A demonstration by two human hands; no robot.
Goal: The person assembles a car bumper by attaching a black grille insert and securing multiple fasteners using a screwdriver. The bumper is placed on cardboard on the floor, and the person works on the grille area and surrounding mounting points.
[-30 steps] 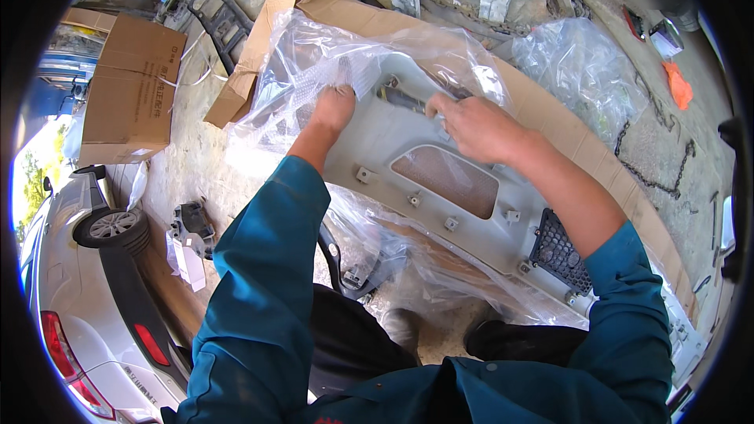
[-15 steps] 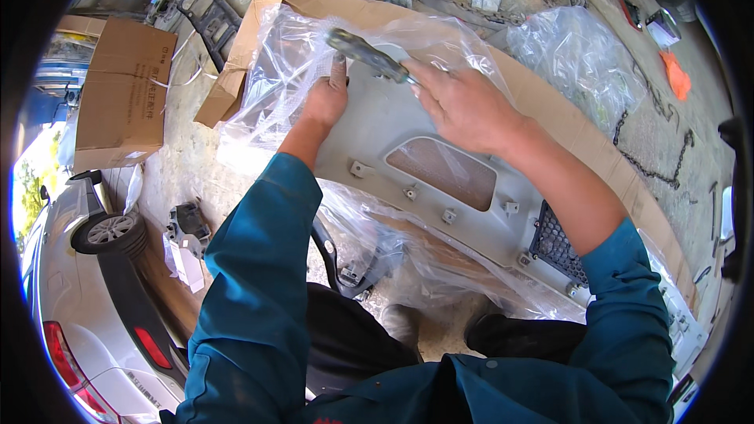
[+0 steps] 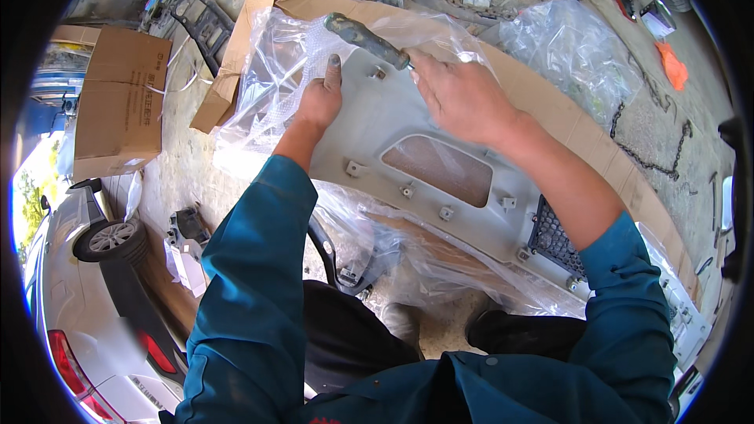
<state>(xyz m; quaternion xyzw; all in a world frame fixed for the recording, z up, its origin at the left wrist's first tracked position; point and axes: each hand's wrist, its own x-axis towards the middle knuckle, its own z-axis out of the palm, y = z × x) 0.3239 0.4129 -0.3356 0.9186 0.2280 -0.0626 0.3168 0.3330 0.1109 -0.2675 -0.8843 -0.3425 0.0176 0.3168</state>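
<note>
A large light-grey car bumper cover (image 3: 353, 129) lies with its clip-studded inner side facing up, across clear plastic film and cardboard. At its left end my left hand (image 3: 320, 100) is closed round the edge, thumb raised on top and the other fingers mostly hidden. My right hand (image 3: 467, 102) grips a screwdriver (image 3: 367, 41) near the metal shaft, its dark, worn handle pointing up and left over the cover's far end. A metal clip (image 3: 378, 72) stands on the cover just below the handle. A mesh-covered opening (image 3: 440, 169) lies nearer to me.
Flattened cardboard (image 3: 542, 102) runs under the cover, with crumpled clear film (image 3: 561, 55) beyond it. A brown box (image 3: 122, 98) and a silver car (image 3: 86, 298) stand at the left. A chain (image 3: 667, 161) lies on the floor to the right. Black trim parts (image 3: 208, 27) lie far left.
The screwdriver handle has risen slightly, uncovering the metal clip beneath it. The whole view has shifted a little; both hands keep their holds.
</note>
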